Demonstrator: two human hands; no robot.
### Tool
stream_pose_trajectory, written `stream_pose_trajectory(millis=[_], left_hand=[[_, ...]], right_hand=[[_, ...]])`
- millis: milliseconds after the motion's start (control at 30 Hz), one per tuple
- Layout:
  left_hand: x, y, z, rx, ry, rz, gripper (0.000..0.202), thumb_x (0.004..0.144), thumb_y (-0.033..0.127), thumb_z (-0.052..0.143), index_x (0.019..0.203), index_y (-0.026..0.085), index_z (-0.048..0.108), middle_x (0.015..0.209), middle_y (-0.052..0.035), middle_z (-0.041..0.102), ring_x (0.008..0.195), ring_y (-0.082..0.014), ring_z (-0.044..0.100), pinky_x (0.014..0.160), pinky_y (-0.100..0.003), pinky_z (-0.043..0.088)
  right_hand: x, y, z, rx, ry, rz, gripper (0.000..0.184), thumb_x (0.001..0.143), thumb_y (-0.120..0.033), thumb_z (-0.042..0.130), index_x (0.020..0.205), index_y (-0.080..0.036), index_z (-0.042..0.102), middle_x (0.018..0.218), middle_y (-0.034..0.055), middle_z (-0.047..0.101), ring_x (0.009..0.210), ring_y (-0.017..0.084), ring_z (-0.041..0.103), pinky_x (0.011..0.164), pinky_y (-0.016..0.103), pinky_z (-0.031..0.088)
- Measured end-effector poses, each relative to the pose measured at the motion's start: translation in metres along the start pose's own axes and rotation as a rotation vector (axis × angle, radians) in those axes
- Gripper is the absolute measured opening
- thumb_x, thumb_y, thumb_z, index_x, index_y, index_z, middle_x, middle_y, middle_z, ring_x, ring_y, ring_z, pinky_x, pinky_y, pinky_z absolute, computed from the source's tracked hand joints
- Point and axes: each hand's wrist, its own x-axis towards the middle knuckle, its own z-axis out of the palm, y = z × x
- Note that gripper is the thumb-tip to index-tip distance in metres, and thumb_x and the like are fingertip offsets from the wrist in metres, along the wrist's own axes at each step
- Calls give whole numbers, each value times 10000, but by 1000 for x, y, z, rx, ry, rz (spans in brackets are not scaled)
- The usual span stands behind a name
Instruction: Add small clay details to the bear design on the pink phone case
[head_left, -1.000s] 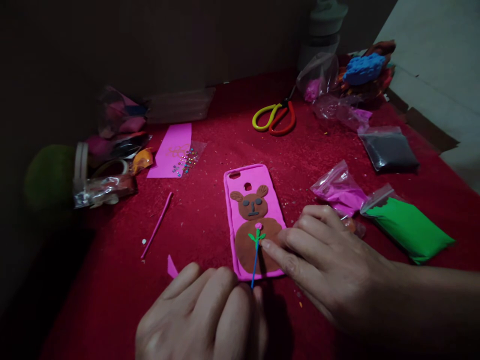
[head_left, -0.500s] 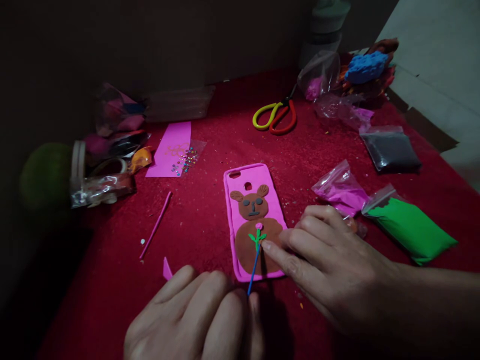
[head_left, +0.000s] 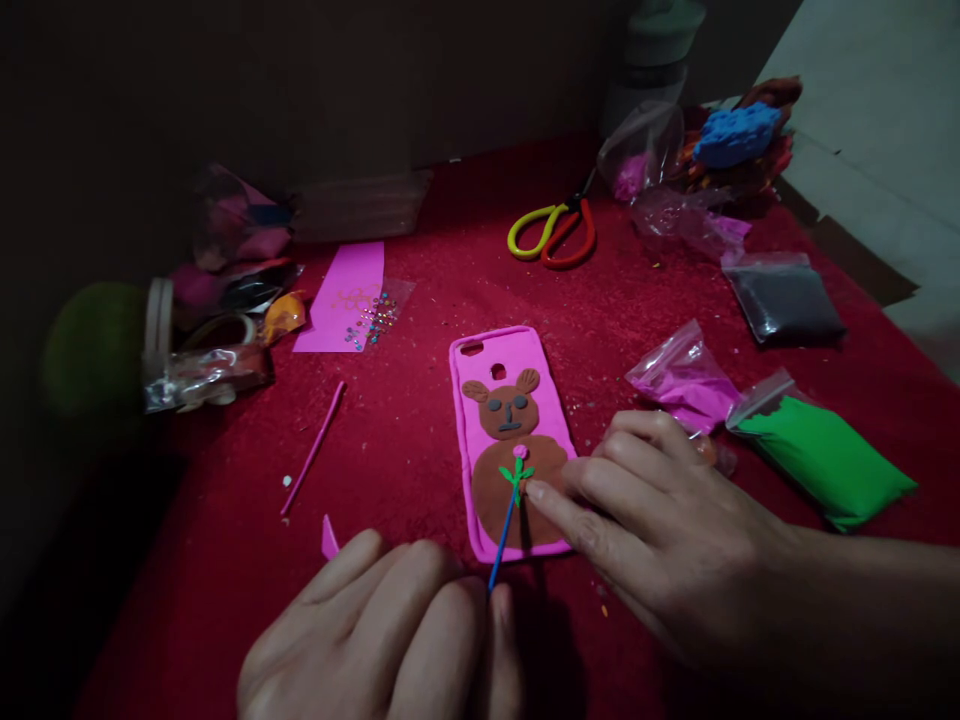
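Observation:
A pink phone case (head_left: 541, 395) lies face up on the red cloth. On it is a brown clay bear (head_left: 491, 490) with grey eyes, nose and mouth. A small clay flower (head_left: 519, 467), pink on top with green leaves, sits on the bear's belly. My left hand (head_left: 382, 630) pinches a thin blue stick (head_left: 504, 540), its far end at the flower's stem. My right hand (head_left: 652, 510) rests at the case's right edge, index finger stretched onto the belly beside the flower, the other fingers loosely bent. What lies under that fingertip is hidden.
Yellow-and-red-handled scissors (head_left: 551, 232) lie behind the case. Bags of pink clay (head_left: 690, 390), green clay (head_left: 832, 455) and black clay (head_left: 787, 298) are at the right. A pink stick (head_left: 313, 448), a pink card (head_left: 337, 310) and an open jar (head_left: 157, 330) are left.
My left hand has shifted slightly left, tilting the blue stick a little more. My right hand keeps its place on the case.

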Motion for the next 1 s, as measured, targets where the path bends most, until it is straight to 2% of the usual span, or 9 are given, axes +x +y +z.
stream_pose_trajectory(millis=[333, 500, 600, 700, 1000], left_hand=[[4, 2, 3, 62, 32, 89, 270, 868, 232, 489, 630, 246, 363, 425, 78, 420, 347, -112, 448, 424, -298, 394], [4, 0, 1, 66, 41, 117, 243, 873, 243, 481, 658, 247, 368, 436, 82, 480, 343, -106, 479, 438, -281, 436], [3, -2, -1, 66, 9, 83, 251, 893, 272, 455, 671, 248, 343, 444, 85, 517, 338, -106, 498, 422, -275, 423], [4, -2, -4, 57, -11, 56, 239, 888, 221, 453, 669, 245, 358, 447, 81, 521, 352, -111, 521, 449, -277, 443], [10, 4, -2, 59, -19, 34, 306, 886, 194, 466, 594, 235, 383, 428, 63, 459, 378, -124, 515, 420, -296, 390]], right_hand=[[-1, 0, 1, 1, -5, -7, 307, 931, -102, 403, 1031, -59, 690, 836, 94, 638, 743, 218, 461, 784, 428, 336], [1, 0, 1, -1, -2, -7, 300, 932, -106, 423, 1077, -75, 684, 848, 88, 641, 751, 215, 463, 803, 429, 336], [1, 0, 0, -7, 7, -2, 316, 941, -108, 395, 1027, -80, 698, 835, 94, 646, 734, 211, 467, 795, 426, 337], [1, 1, -1, -8, 9, -7, 332, 947, -122, 379, 1011, -79, 702, 832, 100, 648, 726, 212, 478, 785, 428, 341], [2, 1, 0, -23, 15, -2, 306, 944, -87, 407, 1025, -32, 697, 803, 96, 650, 730, 208, 480, 783, 417, 352]])
